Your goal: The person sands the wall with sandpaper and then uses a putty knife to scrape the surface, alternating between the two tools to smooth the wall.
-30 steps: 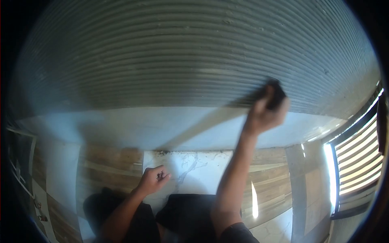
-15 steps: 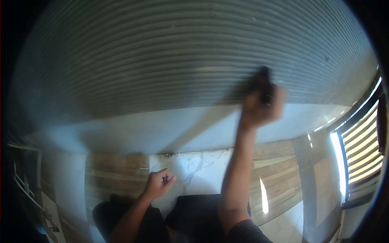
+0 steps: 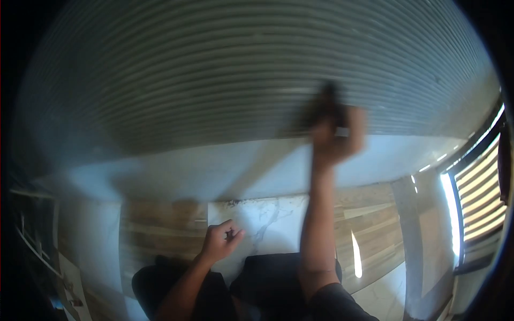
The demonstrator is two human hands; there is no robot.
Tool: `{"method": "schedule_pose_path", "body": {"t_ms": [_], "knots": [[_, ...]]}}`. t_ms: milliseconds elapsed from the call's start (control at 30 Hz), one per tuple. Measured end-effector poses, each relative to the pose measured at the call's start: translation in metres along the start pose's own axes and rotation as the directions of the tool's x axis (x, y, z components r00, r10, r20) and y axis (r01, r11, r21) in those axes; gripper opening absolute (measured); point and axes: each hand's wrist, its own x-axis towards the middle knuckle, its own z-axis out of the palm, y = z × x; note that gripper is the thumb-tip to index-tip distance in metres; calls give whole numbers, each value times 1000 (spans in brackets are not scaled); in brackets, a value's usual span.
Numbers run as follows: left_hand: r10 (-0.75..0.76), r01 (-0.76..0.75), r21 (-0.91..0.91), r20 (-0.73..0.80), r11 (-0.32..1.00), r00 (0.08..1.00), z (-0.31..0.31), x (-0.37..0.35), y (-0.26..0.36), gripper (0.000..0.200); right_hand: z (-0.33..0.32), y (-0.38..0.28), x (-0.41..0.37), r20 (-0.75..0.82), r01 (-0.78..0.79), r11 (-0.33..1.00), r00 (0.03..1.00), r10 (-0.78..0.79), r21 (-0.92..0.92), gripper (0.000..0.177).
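A corrugated grey panel [image 3: 230,69] fills the upper view, its ridges running sideways. Held against its lower part is a dark handheld object [image 3: 329,101], smeared by motion; I cannot tell its kind. My right hand [image 3: 342,142] is wrapped round it, with the arm stretched forward. Down near my knees, my left hand [image 3: 218,243] hangs in a loose fist, apart from the panel, with nothing visible in it.
A smooth pale strip of wall [image 3: 214,166] runs below the ridges. The floor [image 3: 160,222] mixes wood-look and white marbled tiles. At the right is a slatted window [image 3: 482,192]; a metal frame [image 3: 35,246] stands at the far left.
My right hand and the dark object have shifted left along the ridges. My left hand and knees appear slightly further right as the view moves.
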Motion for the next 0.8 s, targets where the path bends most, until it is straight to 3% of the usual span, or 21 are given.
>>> {"method": "schedule_pose_path", "body": {"t_ms": [67, 100, 167, 200, 233, 267, 333, 367, 467, 567, 600, 633, 667, 733, 800], "knots": [[18, -18, -52, 9, 998, 1000, 2, 2, 4, 26, -34, 52, 19, -113, -158, 987, 981, 160, 25, 6], [48, -48, -55, -1, 997, 999, 4, 3, -1, 27, -43, 69, 22, -96, -134, 991, 986, 135, 20, 6], [72, -72, -76, 2, 995, 997, 8, 6, 4, 27, -55, 100, 15, -176, -106, 970, 982, 68, -218, 8], [104, -104, -59, 11, 993, 994, 8, 10, 6, 27, -49, 91, 9, -156, -67, 974, 987, 33, -218, 8], [116, -114, -48, 29, 992, 993, 8, 11, 5, 26, -32, 66, 6, -203, -101, 994, 975, 92, -34, 6], [121, -119, -48, 52, 992, 991, 8, 10, 4, 26, -18, 29, -1, -191, -285, 957, 938, 288, 44, 4], [103, -100, -51, 62, 994, 993, 8, 10, 1, 26, 1, -22, -16, -10, -147, 988, 989, 147, 38, 2], [108, -105, -48, 74, 993, 991, 8, 11, 2, 26, 15, -47, -26, 40, -86, 976, 996, 79, 202, 6], [45, -42, -61, 48, 997, 998, 6, 6, 4, 26, 23, -100, -45, 239, -158, 934, 968, 83, 319, 14], [58, -60, -47, -33, 997, 998, 2, 4, 6, 26, 10, -30, -29, 68, 28, 990, 997, -38, 136, 13], [53, -54, -43, -17, 998, 998, 1, 3, 7, 27, 5, -3, -16, -87, -41, 991, 995, 52, 127, 4], [50, -50, -45, 4, 998, 999, 0, 2, 8, 27, -13, 23, -6, -88, -305, 930, 941, 328, 205, 4], [38, -39, -49, -16, 998, 999, -1, 3, 8, 27, -30, 40, 11, -94, -370, 906, 914, 394, 204, 7], [76, -73, -69, 30, 995, 997, 4, 8, 9, 26, -43, 80, 18, -289, -332, 927, 883, 370, 173, 8], [84, -80, -73, 44, 994, 996, 9, 12, 6, 27, -32, 69, 16, -265, -242, 968, 931, 249, 60, 8]]}}
